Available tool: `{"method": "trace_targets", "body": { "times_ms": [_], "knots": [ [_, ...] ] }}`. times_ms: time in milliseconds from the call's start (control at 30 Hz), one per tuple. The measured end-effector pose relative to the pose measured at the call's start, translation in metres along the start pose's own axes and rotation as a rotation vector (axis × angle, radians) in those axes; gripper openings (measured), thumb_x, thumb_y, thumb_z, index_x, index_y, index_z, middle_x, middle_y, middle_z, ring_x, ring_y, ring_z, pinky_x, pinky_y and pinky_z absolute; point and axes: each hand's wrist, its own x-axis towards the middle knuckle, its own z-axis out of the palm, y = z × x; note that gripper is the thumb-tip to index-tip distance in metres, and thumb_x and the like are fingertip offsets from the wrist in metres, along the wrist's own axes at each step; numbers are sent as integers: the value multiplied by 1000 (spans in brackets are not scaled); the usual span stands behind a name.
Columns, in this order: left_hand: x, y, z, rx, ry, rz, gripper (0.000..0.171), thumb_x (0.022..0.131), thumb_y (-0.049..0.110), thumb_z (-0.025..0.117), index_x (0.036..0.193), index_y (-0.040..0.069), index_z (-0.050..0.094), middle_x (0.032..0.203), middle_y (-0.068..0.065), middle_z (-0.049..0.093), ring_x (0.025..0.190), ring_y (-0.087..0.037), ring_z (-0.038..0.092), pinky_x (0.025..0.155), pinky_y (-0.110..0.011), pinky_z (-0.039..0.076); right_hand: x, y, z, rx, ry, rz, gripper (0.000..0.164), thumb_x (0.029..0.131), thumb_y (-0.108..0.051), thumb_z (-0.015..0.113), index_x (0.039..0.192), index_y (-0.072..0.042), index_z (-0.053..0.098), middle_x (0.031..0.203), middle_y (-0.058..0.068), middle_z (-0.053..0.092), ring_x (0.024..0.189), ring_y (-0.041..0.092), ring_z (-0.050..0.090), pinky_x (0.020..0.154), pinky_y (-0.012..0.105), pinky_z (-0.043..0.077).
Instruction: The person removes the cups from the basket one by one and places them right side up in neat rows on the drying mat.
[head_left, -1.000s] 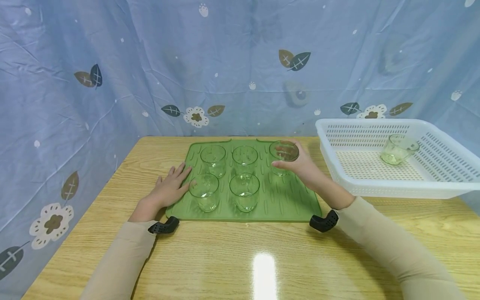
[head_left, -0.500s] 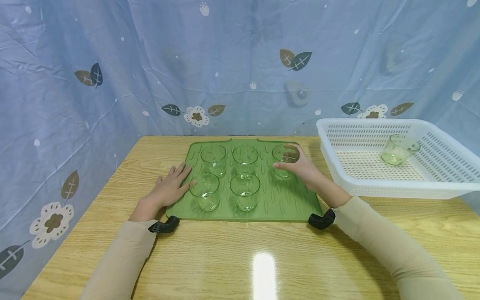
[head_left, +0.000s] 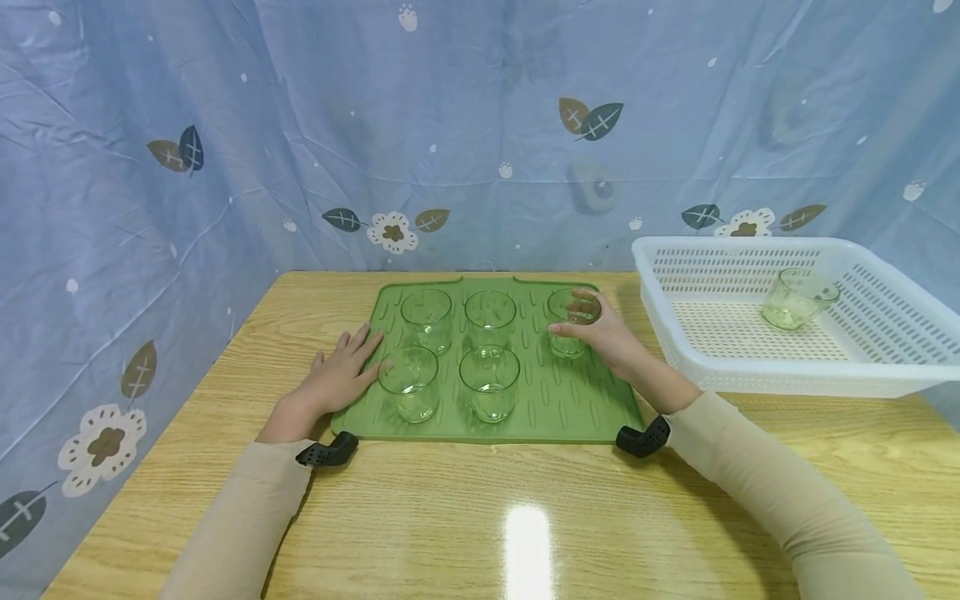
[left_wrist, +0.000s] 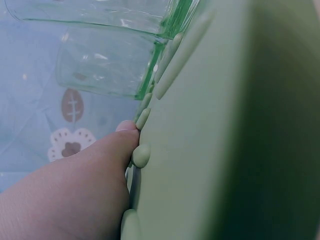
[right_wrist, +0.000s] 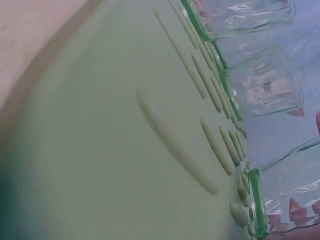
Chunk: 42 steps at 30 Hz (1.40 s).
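My right hand (head_left: 613, 340) grips a clear green-tinted glass (head_left: 567, 346) at the back right of the green ribbed mat (head_left: 570, 417). Through its wall the fingers show behind it, with the thumb at its near left side. In the right wrist view the base of this glass (right_wrist: 257, 200) appears to stand on the mat. Spread flat, my left hand (head_left: 335, 379) rests on the mat's left edge, its thumb close to the front left glass (head_left: 415, 404). Another glass (head_left: 491, 392) stands beside that one, and two more, a left one (head_left: 427, 325) and a middle one (head_left: 490, 321), stand behind.
A white perforated plastic basket (head_left: 750, 375) stands at the right of the wooden table (head_left: 420, 517), with one tilted glass (head_left: 797, 300) inside. Behind the table hangs a blue patterned curtain (head_left: 480, 125).
My right hand and the glass in it have shifted slightly right and toward me on the mat. The left hand has stayed in place.
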Motion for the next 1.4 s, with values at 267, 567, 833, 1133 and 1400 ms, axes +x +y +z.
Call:
{"method": "trace_targets", "body": {
  "times_ms": [267, 567, 833, 1133, 1400],
  "knots": [
    [0, 0, 1, -7, -4, -2, 74, 109, 55, 36, 166, 11, 18, 170, -19, 3, 152, -49, -2, 110, -80, -2, -3, -1, 1, -12, -12, -3, 92, 96, -9, 73, 163, -2, 11, 162, 24, 26, 149, 42, 28, 120, 55, 26],
    [-1, 1, 1, -4, -6, -2, 74, 110, 54, 36, 166, 11, 17, 170, -19, 3, 152, -49, -2, 110, -80, -1, -4, -2, 0, -45, -16, 8, 93, 94, -8, 74, 163, -2, 12, 163, 26, 26, 148, 43, 28, 119, 56, 27],
    [1, 2, -1, -6, -4, 4, 75, 109, 56, 35, 166, 11, 18, 170, -19, 3, 152, -50, -1, 109, -80, -2, -8, -4, -4, -39, -12, 23, 99, 94, -6, 73, 165, -8, 3, 163, 25, 24, 148, 44, 28, 120, 59, 23],
    [1, 1, 0, -12, 0, 0, 75, 109, 57, 35, 166, 11, 18, 171, -18, 2, 152, -50, -1, 109, -80, -3, -18, -7, -8, -84, 50, -38, 102, 93, -8, 75, 166, -13, 4, 165, 22, 23, 149, 43, 24, 121, 56, 22],
    [0, 1, -2, -6, -5, -1, 75, 109, 57, 35, 166, 10, 18, 170, -19, 3, 152, -50, -1, 109, -80, -3, -28, -12, -3, -180, 142, -201, 97, 94, -10, 77, 164, -7, 11, 168, 19, 17, 156, 31, 12, 125, 42, 7]
  ]
}}
